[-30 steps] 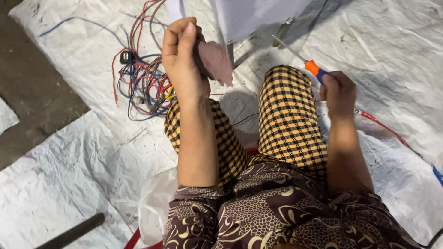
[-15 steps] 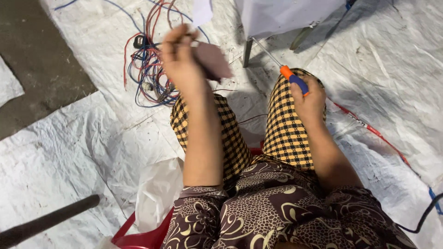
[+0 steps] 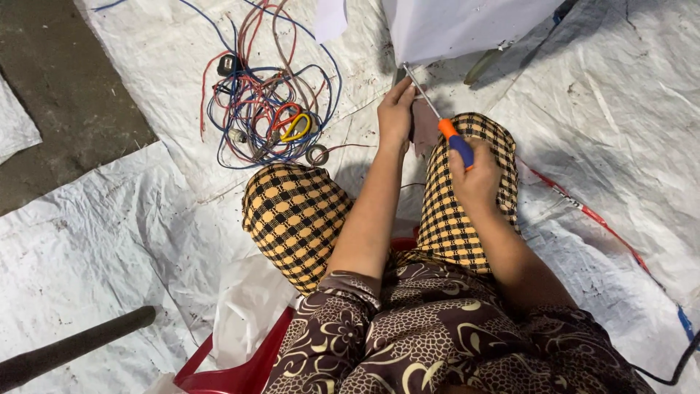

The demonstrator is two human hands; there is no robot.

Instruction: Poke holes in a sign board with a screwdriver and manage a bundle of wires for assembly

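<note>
Right hand (image 3: 475, 175): fist clenched round the screwdriver (image 3: 445, 128) handle.
Left hand (image 3: 396, 109): pinching a brownish piece (image 3: 423, 125) beside the screwdriver tip.

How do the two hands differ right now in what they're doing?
The right hand grips the orange-and-blue handle of a screwdriver; the left hand pinches a small flat piece near the tip. The right hand sits over the knee, the left reaches farther forward. Both are bare and work beside the white panel.
</note>
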